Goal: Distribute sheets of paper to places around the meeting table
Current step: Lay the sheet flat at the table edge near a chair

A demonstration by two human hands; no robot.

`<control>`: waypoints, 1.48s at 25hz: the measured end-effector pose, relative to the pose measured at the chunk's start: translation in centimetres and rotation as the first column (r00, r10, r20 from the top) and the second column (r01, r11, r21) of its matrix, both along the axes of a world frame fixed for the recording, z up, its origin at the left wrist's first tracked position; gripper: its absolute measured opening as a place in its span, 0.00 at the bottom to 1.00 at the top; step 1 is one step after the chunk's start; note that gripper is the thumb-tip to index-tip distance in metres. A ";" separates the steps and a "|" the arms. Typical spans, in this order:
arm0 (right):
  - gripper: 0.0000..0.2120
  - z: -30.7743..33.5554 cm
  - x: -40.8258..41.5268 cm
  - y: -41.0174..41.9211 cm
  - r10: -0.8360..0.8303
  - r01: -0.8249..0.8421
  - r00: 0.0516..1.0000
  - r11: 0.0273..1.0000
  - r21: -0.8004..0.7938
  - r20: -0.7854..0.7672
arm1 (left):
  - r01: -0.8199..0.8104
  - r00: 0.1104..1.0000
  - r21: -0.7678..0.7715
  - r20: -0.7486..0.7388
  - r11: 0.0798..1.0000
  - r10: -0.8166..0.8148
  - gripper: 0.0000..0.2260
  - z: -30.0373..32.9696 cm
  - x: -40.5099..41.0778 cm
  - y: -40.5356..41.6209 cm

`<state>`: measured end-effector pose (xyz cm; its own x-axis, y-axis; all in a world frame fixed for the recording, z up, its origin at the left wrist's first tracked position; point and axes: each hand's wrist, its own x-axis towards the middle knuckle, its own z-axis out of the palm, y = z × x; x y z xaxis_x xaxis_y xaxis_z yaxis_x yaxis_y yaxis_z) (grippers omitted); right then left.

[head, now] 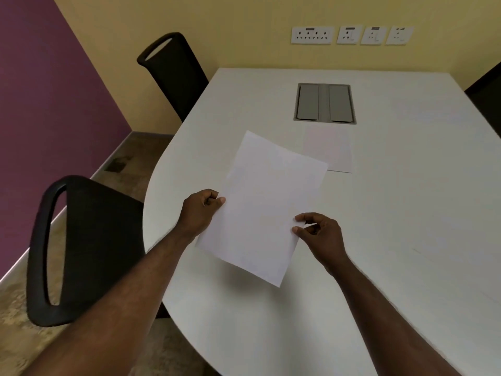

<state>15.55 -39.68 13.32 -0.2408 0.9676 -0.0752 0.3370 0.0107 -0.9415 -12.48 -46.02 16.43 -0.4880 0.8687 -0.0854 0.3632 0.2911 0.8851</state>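
A white sheet of paper (pixel 265 204) hangs slightly above the white meeting table (pixel 393 213), tilted with its far corner toward the left. My left hand (pixel 199 213) pinches its left edge. My right hand (pixel 320 236) pinches its right edge between thumb and fingers. Further back on the table lies a stack of white sheets (pixel 332 149), flat, just in front of the grey cable hatch; the held sheet covers its near left corner.
A grey cable hatch (pixel 324 103) is set into the table's middle. Two black chairs stand on the left: one near (pixel 89 251), one further back (pixel 176 74). A dark chair (pixel 488 93) shows at the right edge. Wall sockets (pixel 352 35) line the yellow wall.
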 end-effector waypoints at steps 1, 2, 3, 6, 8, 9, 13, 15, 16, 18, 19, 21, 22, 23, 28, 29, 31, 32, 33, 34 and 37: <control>0.10 -0.4 -1.2 -0.3 0.002 -0.002 1.000 1.000 -0.013 0.007 | 0.008 1.000 -0.015 -0.017 1.000 -0.008 0.08 -0.4 -1.3 0.1; 0.11 -0.9 -2.4 -0.6 -0.002 0.002 1.000 1.000 -0.026 0.013 | 0.022 0.999 -0.029 -0.029 0.999 -0.022 0.08 -0.8 -2.5 0.3; 0.12 -1.4 -3.6 -0.9 -0.010 0.011 1.000 0.999 -0.042 0.016 | 0.038 0.999 -0.043 -0.036 0.998 -0.040 0.07 -1.2 -3.8 0.5; 0.14 -3.2 -7.7 -1.5 -0.047 0.049 0.999 0.995 -0.084 0.024 | 0.089 0.994 -0.084 -0.053 0.992 -0.094 0.07 -2.9 -8.0 1.8; 0.16 -4.5 -10.1 -1.8 -0.078 0.081 0.996 0.991 -0.104 0.035 | 0.118 0.990 -0.109 -0.069 0.987 -0.126 0.06 -4.2 -10.6 2.8; 0.16 -5.3 -11.2 -1.9 -0.091 0.096 0.995 0.990 -0.106 0.051 | 0.133 0.987 -0.120 -0.079 0.984 -0.143 0.06 -4.9 -11.8 3.3; 0.22 -8.9 -16.1 -2.4 -0.145 0.162 0.979 0.980 -0.115 0.142 | 0.195 0.956 -0.197 -0.181 0.961 -0.231 0.08 -8.6 -16.0 6.0; 0.23 -11.0 -18.3 -2.6 -0.150 0.177 0.971 0.974 -0.143 0.186 | 0.211 0.933 -0.268 -0.232 0.940 -0.276 0.08 -10.6 -17.5 7.5; 0.23 -12.0 -19.2 -2.6 -0.149 0.183 0.967 0.970 -0.158 0.205 | 0.214 0.920 -0.309 -0.256 0.927 -0.298 0.07 -11.6 -18.0 8.1; 0.24 -13.9 -20.7 -2.6 -0.146 0.197 0.959 0.961 -0.196 0.244 | 0.210 0.893 -0.378 -0.301 0.901 -0.335 0.05 -13.7 -18.8 9.2; 0.25 -14.7 -21.3 -2.5 -0.145 0.206 0.953 0.954 -0.217 0.265 | 0.210 0.882 -0.402 -0.315 0.891 -0.350 0.05 -14.6 -19.1 9.7; 0.27 -16.1 -22.3 -2.3 -0.137 0.219 0.943 0.942 -0.253 0.304 | 0.219 0.864 -0.435 -0.330 0.873 -0.381 0.05 -16.3 -19.6 10.4; 0.29 -16.6 -22.6 -2.2 -0.131 0.222 0.938 0.938 -0.265 0.322 | 0.224 0.855 -0.448 -0.335 0.866 -0.395 0.06 -17.0 -19.9 10.6; 0.30 -17.0 -22.9 -2.2 -0.122 0.223 0.933 0.935 -0.276 0.339 | 0.228 0.849 -0.459 -0.338 0.859 -0.406 0.06 -17.6 -20.1 10.7; 0.41 -18.4 -22.6 -3.6 -0.071 0.231 0.843 0.943 -0.241 0.533 | 0.247 0.826 -0.490 -0.345 0.836 -0.447 0.09 -19.1 -20.5 11.1; 0.41 -18.6 -22.5 -4.0 -0.075 0.223 0.798 0.959 -0.177 0.598 | 0.250 0.824 -0.482 -0.349 0.840 -0.446 0.10 -19.3 -20.5 11.0; 0.41 -19.1 -22.3 -4.6 -0.071 0.145 0.704 0.988 -0.046 0.706 | 0.278 0.802 -0.451 -0.378 0.848 -0.463 0.17 -19.6 -20.8 10.5; 0.41 -19.2 -22.2 -4.7 -0.051 0.094 0.667 0.995 -0.017 0.743 | 0.306 0.767 -0.457 -0.402 0.835 -0.501 0.23 -19.7 -20.9 10.1; 0.41 -19.4 -22.1 -4.6 -0.024 0.055 0.642 0.998 -0.015 0.766 | 0.341 0.717 -0.480 -0.423 0.808 -0.554 0.27 -19.8 -21.1 9.7; 0.40 -19.5 -22.1 -4.6 0.001 0.031 0.631 0.999 -0.027 0.776 | 0.377 0.661 -0.511 -0.435 0.772 -0.611 0.30 -20.0 -21.3 9.3; 0.40 -19.6 -22.4 -4.4 0.031 0.015 0.617 0.999 -0.051 0.786 | 0.422 0.535 -0.625 -0.412 0.656 -0.737 0.31 -20.6 -21.7 8.3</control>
